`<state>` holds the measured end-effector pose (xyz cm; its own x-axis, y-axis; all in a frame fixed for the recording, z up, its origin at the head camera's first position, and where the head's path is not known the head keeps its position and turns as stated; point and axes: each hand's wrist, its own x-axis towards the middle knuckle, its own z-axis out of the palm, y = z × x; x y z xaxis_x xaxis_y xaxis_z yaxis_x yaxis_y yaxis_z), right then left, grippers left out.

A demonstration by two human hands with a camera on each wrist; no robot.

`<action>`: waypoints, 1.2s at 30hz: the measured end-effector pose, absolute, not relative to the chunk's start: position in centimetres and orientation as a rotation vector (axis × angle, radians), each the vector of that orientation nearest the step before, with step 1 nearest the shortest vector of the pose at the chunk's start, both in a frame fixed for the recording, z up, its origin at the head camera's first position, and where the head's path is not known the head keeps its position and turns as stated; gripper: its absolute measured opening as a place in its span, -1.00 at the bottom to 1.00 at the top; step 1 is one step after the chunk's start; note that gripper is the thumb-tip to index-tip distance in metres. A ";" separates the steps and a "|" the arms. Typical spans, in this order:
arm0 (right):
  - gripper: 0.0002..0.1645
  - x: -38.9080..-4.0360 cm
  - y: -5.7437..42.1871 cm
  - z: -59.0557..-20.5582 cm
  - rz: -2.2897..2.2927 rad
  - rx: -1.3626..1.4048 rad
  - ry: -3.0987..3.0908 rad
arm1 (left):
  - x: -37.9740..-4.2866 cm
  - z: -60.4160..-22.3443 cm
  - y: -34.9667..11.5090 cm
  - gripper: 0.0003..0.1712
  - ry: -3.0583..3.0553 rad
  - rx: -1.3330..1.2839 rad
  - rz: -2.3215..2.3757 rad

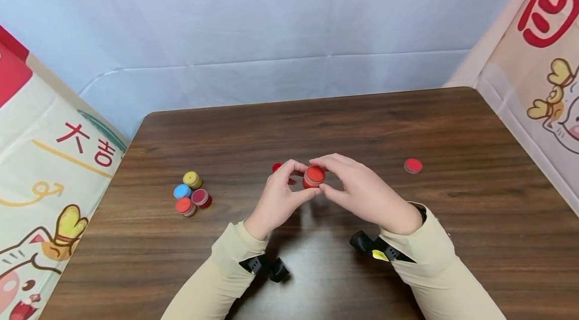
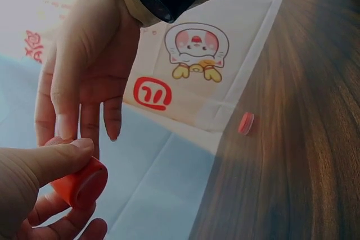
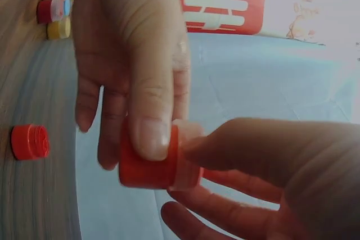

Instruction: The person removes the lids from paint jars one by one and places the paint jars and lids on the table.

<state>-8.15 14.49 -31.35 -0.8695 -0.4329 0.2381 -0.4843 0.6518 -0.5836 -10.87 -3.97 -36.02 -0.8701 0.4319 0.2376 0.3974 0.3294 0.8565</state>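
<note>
Above the middle of the table, my left hand [image 1: 275,205] holds a small red-orange paint jar [image 3: 143,172] by its body, thumb on the side. The fingers and thumb of my right hand [image 1: 364,190] pinch the jar's translucent lid [image 3: 182,164], which sits on the jar. Partly hidden behind my left hand in the head view is an uncovered red jar [image 3: 29,142]; the right wrist view shows it standing on the table. A loose red lid [image 1: 413,166] lies to the right of my hands.
Several small capped jars stand close together at the left of the wooden table [image 1: 362,119]: yellow [image 1: 192,180], blue [image 1: 182,191], dark red [image 1: 201,198] and red-orange [image 1: 185,206]. Pale cloth [image 1: 271,23] hangs behind the table, and printed cloths flank both sides.
</note>
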 end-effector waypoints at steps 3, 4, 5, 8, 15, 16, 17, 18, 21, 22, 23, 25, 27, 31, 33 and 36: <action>-0.45 -8.1 14.4 -31.6 0.965 0.764 -2.791 | -10.9 -36.2 -4.1 -0.61 2.544 0.790 1.612; -0.44 -8.1 14.3 -31.6 0.944 0.753 -2.789 | -10.9 -36.2 -4.1 -0.61 2.552 0.795 1.608; -0.42 -8.1 14.2 -31.7 0.921 0.734 -2.784 | -10.9 -36.2 -4.1 -0.62 2.559 0.800 1.603; -0.45 -8.0 13.8 -32.0 0.847 0.651 -2.759 | -11.0 -36.3 -4.0 -0.63 2.580 0.815 1.589; -0.58 -8.1 13.2 -32.6 0.785 0.560 -2.775 | -10.9 -36.2 -4.0 -0.66 2.592 0.792 1.583; -0.56 -8.1 13.3 -32.6 0.787 0.578 -2.769 | -10.9 -36.2 -4.0 -0.66 2.592 0.788 1.583; -0.54 -8.0 13.3 -32.5 0.798 0.598 -2.760 | -10.9 -36.2 -4.1 -0.67 2.591 0.787 1.581; -0.51 -8.0 13.4 -32.5 0.811 0.624 -2.752 | -10.9 -36.2 -4.1 -0.67 2.590 0.788 1.583; -0.46 -8.0 13.8 -32.3 0.889 0.716 -2.726 | -10.9 -36.2 -4.1 -0.66 2.586 0.788 1.599; -0.45 -8.0 13.9 -32.2 0.921 0.743 -2.722 | -10.9 -36.2 -4.1 -0.65 2.580 0.786 1.609; -0.43 -8.0 14.0 -32.1 0.956 0.763 -2.717 | -10.8 -36.2 -4.1 -0.65 2.579 0.785 1.615; -0.41 -8.0 14.2 -32.0 1.001 0.754 -2.722 | -10.9 -36.2 -4.1 -0.65 2.578 0.788 1.625; -0.40 -8.0 14.3 -31.9 1.018 0.694 -2.734 | -10.9 -36.1 -4.0 -0.65 2.581 0.799 1.622; -0.38 -7.8 14.2 -31.8 0.957 0.534 -2.747 | -11.0 -36.1 -3.8 -0.66 2.591 0.825 1.602; -0.42 -7.8 14.0 -32.0 0.921 0.492 -2.747 | -10.9 -36.2 -3.7 -0.67 2.599 0.826 1.598; -0.50 -7.8 13.5 -32.2 0.878 0.464 -2.745 | -10.9 -36.3 -3.8 -0.67 2.612 0.813 1.606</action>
<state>-7.84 13.52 -32.25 -0.9254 -0.2291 0.3019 -0.3618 0.7713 -0.5236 -10.85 -3.79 -36.30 -0.8681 0.4066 0.2848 0.4378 0.3564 0.8254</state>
